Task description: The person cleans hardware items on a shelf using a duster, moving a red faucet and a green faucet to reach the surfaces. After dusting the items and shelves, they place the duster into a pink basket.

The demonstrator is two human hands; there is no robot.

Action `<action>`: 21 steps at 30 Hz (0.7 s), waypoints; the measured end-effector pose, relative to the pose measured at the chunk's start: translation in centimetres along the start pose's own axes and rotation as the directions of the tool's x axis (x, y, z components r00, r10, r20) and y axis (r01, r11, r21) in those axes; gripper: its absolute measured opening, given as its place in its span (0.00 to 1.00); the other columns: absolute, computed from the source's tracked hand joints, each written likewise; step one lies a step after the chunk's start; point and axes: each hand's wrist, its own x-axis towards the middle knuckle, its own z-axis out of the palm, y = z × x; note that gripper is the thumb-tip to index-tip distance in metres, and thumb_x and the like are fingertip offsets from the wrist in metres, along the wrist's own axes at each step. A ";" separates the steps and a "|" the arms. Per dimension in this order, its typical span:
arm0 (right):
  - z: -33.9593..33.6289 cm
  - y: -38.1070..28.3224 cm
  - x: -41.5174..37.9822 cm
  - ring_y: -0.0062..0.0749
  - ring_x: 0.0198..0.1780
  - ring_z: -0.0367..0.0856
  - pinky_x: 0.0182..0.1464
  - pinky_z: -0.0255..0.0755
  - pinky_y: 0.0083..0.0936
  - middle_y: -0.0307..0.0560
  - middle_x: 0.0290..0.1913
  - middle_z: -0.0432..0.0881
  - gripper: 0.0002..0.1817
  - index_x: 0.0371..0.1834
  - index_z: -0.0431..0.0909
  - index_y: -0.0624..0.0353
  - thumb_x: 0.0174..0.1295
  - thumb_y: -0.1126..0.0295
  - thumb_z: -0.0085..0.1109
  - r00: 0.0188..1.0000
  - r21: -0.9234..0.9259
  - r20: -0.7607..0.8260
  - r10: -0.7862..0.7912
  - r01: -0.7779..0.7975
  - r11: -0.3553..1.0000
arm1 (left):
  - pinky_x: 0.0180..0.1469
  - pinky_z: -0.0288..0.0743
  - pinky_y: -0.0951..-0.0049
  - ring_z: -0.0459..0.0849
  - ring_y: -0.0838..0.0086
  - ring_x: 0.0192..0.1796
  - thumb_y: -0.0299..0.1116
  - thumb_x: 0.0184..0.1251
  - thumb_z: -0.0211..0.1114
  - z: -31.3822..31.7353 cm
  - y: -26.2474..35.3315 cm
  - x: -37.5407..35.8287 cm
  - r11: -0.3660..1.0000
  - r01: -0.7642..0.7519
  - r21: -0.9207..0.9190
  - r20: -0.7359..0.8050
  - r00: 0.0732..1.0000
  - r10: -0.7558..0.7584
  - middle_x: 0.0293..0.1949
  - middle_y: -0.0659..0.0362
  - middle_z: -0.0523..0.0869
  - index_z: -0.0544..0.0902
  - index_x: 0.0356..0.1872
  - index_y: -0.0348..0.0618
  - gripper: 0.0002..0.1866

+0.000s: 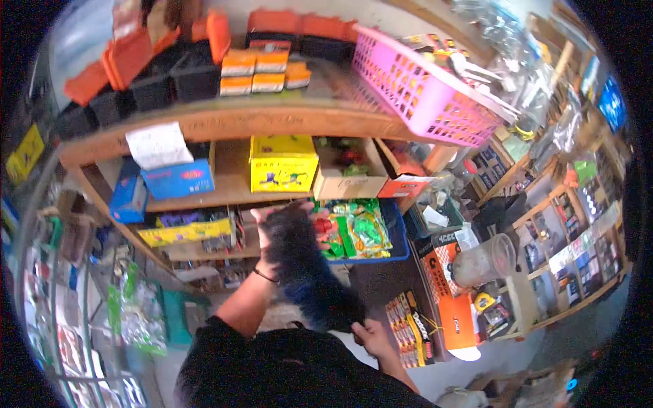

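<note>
A dark, fluffy duster (299,262) slants across the middle of the view, blurred by motion. My left hand (265,238) is around its upper end from behind, and the fluff covers most of the palm and fingers. At the lower end, my right hand (371,336) is closed on the duster, where its handle end is mostly hidden. Just beyond my left hand are a yellow box (283,164) on the shelf and a blue tray (399,238) of green-and-red packaged items. Packs in orange and yellow (410,330) lie right of my right hand.
A wooden shelf (272,122) spans the front, bearing small orange boxes (254,70) and a pink basket (422,88) at its right end. Blue boxes (178,179) stand below. To the right are a clear plastic jar (486,260) and a tape measure (484,302). Racks line both sides.
</note>
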 end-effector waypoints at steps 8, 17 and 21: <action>-0.1 -4.9 0.5 0.18 0.10 0.58 0.10 0.53 0.18 0.36 0.12 0.63 0.17 0.20 0.62 0.54 0.62 0.58 0.46 1.000 0.176 -0.012 -0.026 0.027 0.984 | 0.57 0.63 0.62 0.73 0.62 0.50 0.64 0.55 0.42 6.6 1.6 5.5 0.977 0.164 0.138 0.058 0.983 -0.173 0.48 0.52 0.76 0.69 0.52 0.40 0.37; -1.2 -9.4 5.6 0.18 0.12 0.57 0.15 0.53 0.18 0.34 0.12 0.60 0.17 0.21 0.63 0.55 0.64 0.58 0.43 0.988 0.189 -0.065 -0.140 0.150 0.970 | 0.40 0.75 0.67 0.78 0.66 0.38 0.54 0.65 0.41 12.3 5.4 14.0 0.826 -0.238 0.510 0.292 0.952 0.094 0.41 0.57 0.78 0.71 0.47 0.46 0.23; -0.7 -11.2 9.6 0.21 0.12 0.60 0.16 0.57 0.20 0.35 0.12 0.63 0.21 0.17 0.65 0.57 0.63 0.54 0.43 0.977 0.325 -0.040 -0.209 0.211 0.922 | 0.44 0.73 0.68 0.76 0.70 0.40 0.58 0.63 0.39 12.1 8.5 18.2 0.814 -0.204 0.544 0.286 0.957 0.049 0.41 0.55 0.78 0.75 0.41 0.43 0.28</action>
